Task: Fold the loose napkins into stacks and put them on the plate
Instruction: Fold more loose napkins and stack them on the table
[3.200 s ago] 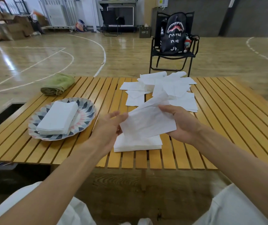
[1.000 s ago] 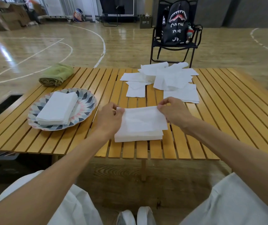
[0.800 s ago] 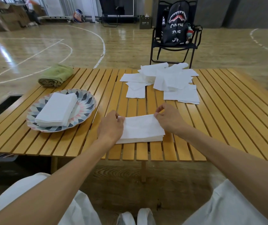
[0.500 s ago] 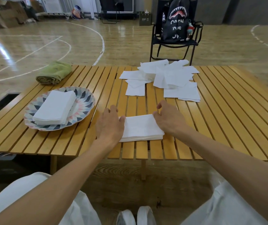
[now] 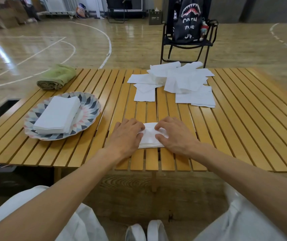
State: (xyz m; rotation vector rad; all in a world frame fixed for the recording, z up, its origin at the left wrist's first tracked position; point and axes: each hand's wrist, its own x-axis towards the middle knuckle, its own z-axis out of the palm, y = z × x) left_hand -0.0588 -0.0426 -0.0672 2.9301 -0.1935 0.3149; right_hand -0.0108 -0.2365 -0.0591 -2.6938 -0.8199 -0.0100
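A folded stack of white napkins [image 5: 150,136] lies near the wooden table's front edge. My left hand [image 5: 125,134] lies over its left part and my right hand [image 5: 174,134] over its right part. Both press down on it with fingers and thumbs on top, so only the middle strip shows. At the left stands a patterned plate [image 5: 91,108] holding another folded napkin stack [image 5: 57,115]. Loose white napkins [image 5: 182,80] lie scattered at the table's far middle.
A rolled green towel [image 5: 57,77] lies at the far left of the slatted table [image 5: 235,127]. Behind the table stands a black folding chair [image 5: 167,44] with a shark-print backpack [image 5: 188,20] on it. My white-clad knees are below the front edge.
I laid a folded napkin on the front stack, then let go of its corners. Both hands slid inward from the stack's sides and now press on its top.
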